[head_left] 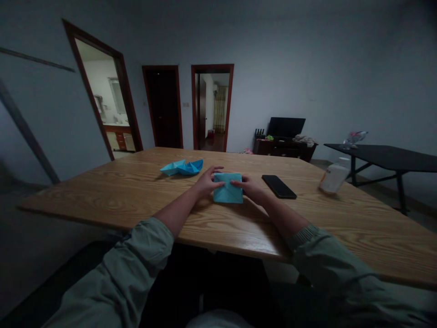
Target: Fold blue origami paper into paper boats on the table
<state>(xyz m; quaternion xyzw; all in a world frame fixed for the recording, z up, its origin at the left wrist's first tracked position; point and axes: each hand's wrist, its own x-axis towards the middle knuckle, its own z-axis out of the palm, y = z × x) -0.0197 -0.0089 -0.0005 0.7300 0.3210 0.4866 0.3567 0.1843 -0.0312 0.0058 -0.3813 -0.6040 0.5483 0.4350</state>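
Observation:
A folded square of light blue paper [228, 193] is held upright just above the wooden table, with crease lines across its face. My left hand [207, 181] grips its left side, thumb on the front and fingers behind. On the right side my right hand [251, 187] pinches it the same way, its fingers mostly hidden behind the paper. Farther back and to the left rest two folded paper boats, a lighter blue one [172, 168] and a deeper blue one [191, 168], touching each other.
The wooden table [136, 191] spans the view. A black phone [279, 187] lies right of my right hand. Beyond it stands a translucent white-capped bottle [334, 176]. A black table [382, 157] is at the far right, and a dark cabinet with a screen [286, 127] stands by the wall.

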